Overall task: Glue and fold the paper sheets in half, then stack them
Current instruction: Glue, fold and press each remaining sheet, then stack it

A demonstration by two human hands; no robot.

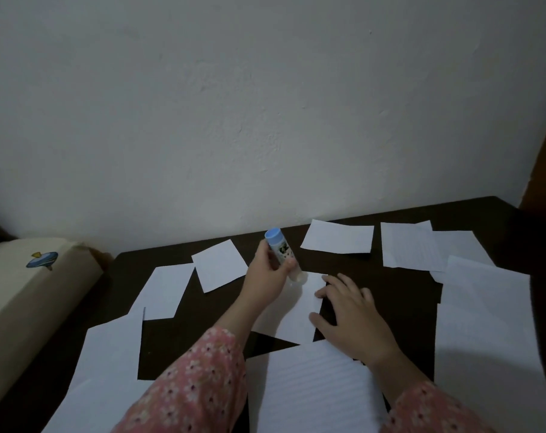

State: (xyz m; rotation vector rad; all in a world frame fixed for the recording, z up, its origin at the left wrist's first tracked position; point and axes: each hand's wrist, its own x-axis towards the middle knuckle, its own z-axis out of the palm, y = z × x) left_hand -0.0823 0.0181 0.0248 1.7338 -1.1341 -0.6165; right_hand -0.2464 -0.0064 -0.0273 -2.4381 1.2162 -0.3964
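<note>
My left hand (270, 271) grips a glue stick (283, 255) with a blue end, tilted, its lower tip touching a small white paper sheet (296, 314) in the middle of the dark table (399, 289). My right hand (346, 310) lies flat with spread fingers on the right edge of that sheet. Several other white sheets lie around: two small ones (220, 265) (339, 240) at the back, lined ones (409, 248) at the back right, and a lined sheet (315, 389) near me.
Large sheets lie at the left (109, 364) and right (484, 339) of the table. A white wall (265, 104) rises right behind the table. A beige cushioned object (25, 295) with a blue sticker sits at the left.
</note>
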